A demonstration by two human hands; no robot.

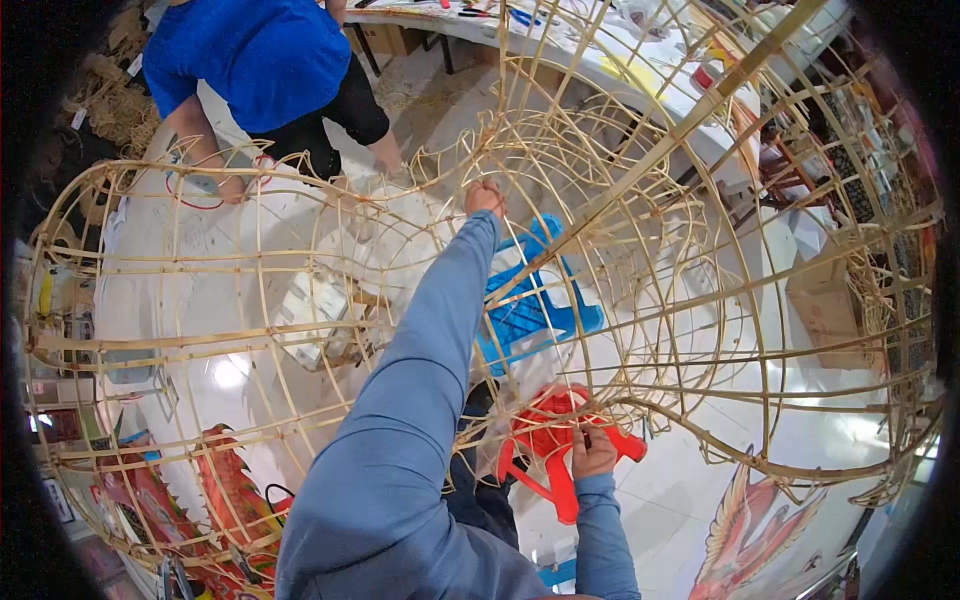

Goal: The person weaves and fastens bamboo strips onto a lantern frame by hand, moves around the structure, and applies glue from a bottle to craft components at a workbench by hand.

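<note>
A large frame of thin bent bamboo strips [262,292], tied into an open lattice, surrounds both my arms. My left hand [486,198] reaches far forward to the frame's narrow waist, its fingers closed around a bamboo strip there. Nearer to me, my right hand [594,452] pinches a bamboo strip at the near edge, above a red plastic stool [560,478]. Exactly which strip sits between the fingers is partly hidden on both sides. A blue plastic stool [580,318] shows through the lattice beyond, below my left hand.
A person in a blue shirt [262,62] stands at the far left, a hand near the frame. A long table [640,65] with tools runs along the back right. A cardboard box [828,310] stands at right; painted dragon-like pieces [240,490] lie lower left.
</note>
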